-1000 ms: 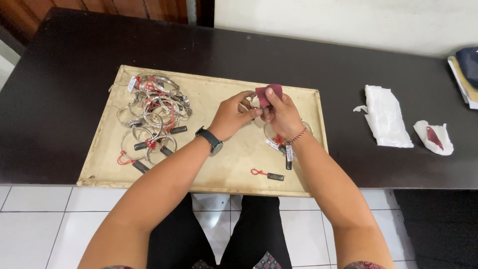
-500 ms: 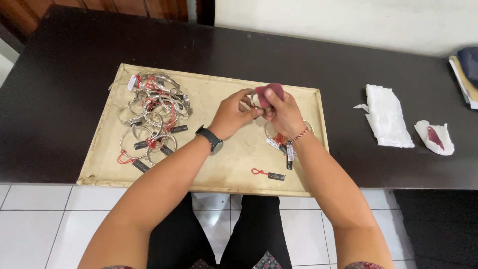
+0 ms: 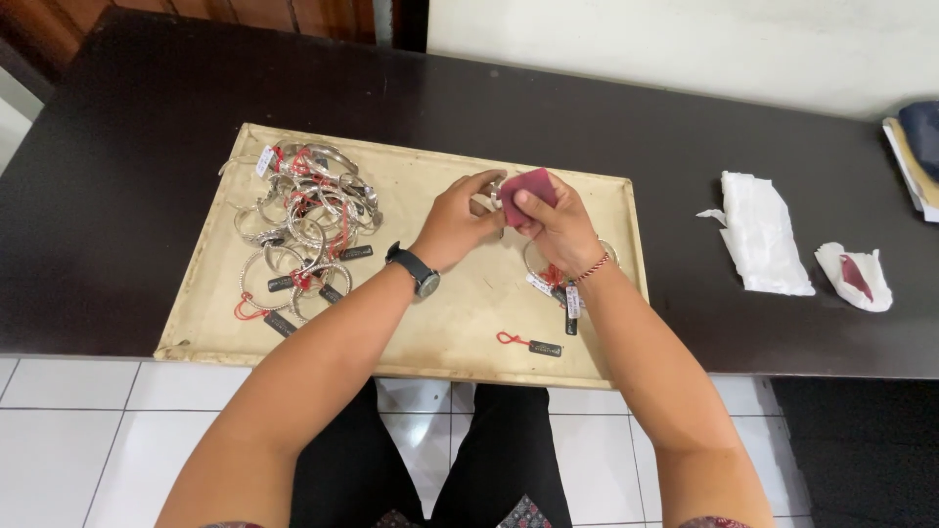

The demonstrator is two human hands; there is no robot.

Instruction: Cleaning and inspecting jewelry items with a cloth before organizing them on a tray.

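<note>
My left hand [image 3: 458, 221] holds a silver bangle [image 3: 486, 202] above the beige tray [image 3: 440, 323]; most of the bangle is hidden by my fingers. A small dark red cloth [image 3: 527, 191] is pinched in my right hand [image 3: 559, 223] and pressed against the bangle. A pile of silver bangles with red strings and dark tags [image 3: 298, 225] lies on the tray's left side. Under my right wrist lie another bangle or two with tags [image 3: 555, 279]. One loose tag on a red string [image 3: 529, 343] rests near the tray's front edge.
The tray sits on a dark table [image 3: 117, 176]. A white folded tissue [image 3: 758, 235] and a crumpled tissue with a red cloth [image 3: 856, 276] lie to the right. Stacked items [image 3: 915, 147] are at the far right edge. White floor tiles show below.
The red cloth has shifted in my right fingers, now flatter against the bangle. Both hands stay together over the tray's upper middle.
</note>
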